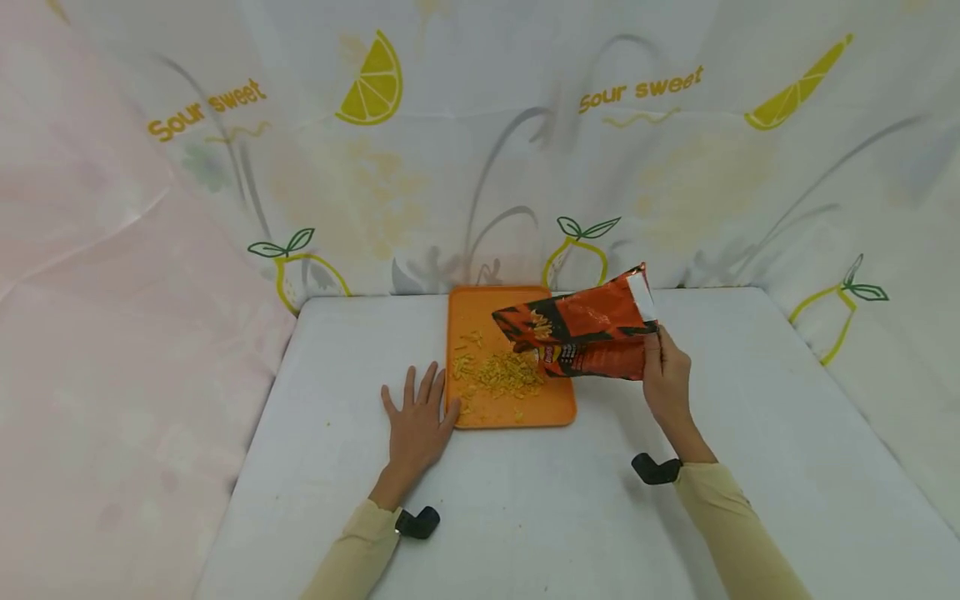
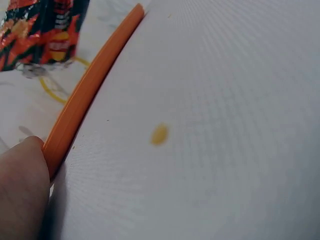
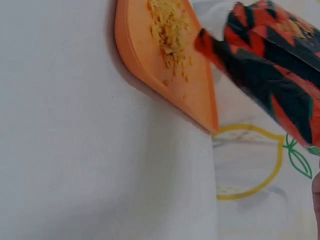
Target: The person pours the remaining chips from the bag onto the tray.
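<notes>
In the head view my right hand grips the closed end of a red and black snack bag, which tilts with its mouth over the orange tray. Yellow snack pieces lie heaped on the tray beneath the bag's mouth. My left hand rests on the table with fingers spread, its thumb at the tray's left edge. The left wrist view shows that thumb against the tray rim. From the right wrist, the bag hangs above the tray, with the hand mostly out of frame.
The tray stands on a white table, near its back edge. A small yellow crumb lies on the table left of the tray. Behind the table hangs a white curtain with lemon prints.
</notes>
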A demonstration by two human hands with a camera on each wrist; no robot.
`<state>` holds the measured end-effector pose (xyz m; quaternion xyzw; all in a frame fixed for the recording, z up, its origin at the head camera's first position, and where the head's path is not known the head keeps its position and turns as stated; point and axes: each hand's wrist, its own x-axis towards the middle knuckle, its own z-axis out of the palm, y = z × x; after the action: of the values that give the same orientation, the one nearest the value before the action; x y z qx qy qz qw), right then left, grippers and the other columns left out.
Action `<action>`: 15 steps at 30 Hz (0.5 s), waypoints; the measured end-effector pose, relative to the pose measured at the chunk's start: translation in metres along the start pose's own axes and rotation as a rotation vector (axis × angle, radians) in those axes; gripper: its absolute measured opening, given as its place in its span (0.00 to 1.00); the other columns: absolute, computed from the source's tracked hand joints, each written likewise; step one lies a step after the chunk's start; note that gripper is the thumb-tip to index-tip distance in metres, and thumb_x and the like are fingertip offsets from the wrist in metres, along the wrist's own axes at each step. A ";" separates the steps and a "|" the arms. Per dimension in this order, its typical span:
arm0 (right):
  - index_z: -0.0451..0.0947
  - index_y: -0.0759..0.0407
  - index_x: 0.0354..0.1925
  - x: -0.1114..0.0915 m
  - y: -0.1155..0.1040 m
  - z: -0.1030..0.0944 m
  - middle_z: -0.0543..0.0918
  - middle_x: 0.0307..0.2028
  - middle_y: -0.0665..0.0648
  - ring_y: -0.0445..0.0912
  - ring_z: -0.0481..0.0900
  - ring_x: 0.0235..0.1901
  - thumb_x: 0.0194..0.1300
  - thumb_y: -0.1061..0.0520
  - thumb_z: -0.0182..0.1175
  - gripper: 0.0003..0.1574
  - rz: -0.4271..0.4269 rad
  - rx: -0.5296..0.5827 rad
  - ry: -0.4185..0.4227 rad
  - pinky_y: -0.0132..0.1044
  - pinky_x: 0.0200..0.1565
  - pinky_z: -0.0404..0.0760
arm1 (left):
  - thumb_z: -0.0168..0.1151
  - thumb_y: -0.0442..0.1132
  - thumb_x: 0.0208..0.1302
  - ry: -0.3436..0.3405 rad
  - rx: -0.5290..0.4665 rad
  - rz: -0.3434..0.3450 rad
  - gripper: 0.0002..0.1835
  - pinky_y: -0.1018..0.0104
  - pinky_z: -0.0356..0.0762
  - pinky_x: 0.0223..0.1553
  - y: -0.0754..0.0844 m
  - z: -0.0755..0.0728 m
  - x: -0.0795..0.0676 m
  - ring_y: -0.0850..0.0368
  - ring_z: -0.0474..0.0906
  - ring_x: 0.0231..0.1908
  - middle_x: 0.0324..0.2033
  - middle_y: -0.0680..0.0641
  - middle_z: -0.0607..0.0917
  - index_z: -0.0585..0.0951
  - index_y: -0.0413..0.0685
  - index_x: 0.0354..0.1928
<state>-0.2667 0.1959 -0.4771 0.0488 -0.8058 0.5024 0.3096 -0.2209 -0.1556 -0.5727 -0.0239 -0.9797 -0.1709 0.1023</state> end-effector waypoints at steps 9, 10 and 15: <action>0.78 0.71 0.49 -0.002 -0.001 0.001 0.68 0.25 0.42 0.29 0.64 0.25 0.82 0.58 0.45 0.19 -0.064 -0.013 -0.028 0.22 0.30 0.63 | 0.48 0.59 0.77 0.016 -0.003 0.003 0.35 0.22 0.38 0.73 0.000 0.000 -0.001 0.38 0.50 0.81 0.80 0.47 0.63 0.66 0.50 0.78; 0.78 0.71 0.50 -0.002 -0.001 0.001 0.70 0.26 0.42 0.29 0.65 0.25 0.83 0.58 0.45 0.19 -0.060 -0.004 -0.026 0.21 0.30 0.64 | 0.47 0.60 0.77 0.013 -0.001 0.001 0.35 0.22 0.38 0.73 0.000 0.000 -0.001 0.38 0.50 0.82 0.80 0.48 0.63 0.66 0.50 0.78; 0.79 0.70 0.53 -0.001 -0.004 0.000 0.71 0.26 0.44 0.29 0.65 0.25 0.82 0.57 0.46 0.20 -0.044 0.000 -0.041 0.21 0.30 0.64 | 0.48 0.60 0.77 0.013 0.003 0.004 0.35 0.22 0.38 0.73 0.000 0.000 -0.002 0.38 0.50 0.81 0.80 0.48 0.63 0.66 0.50 0.78</action>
<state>-0.2643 0.1937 -0.4750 0.0770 -0.8108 0.4942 0.3041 -0.2190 -0.1555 -0.5733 -0.0245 -0.9792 -0.1695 0.1091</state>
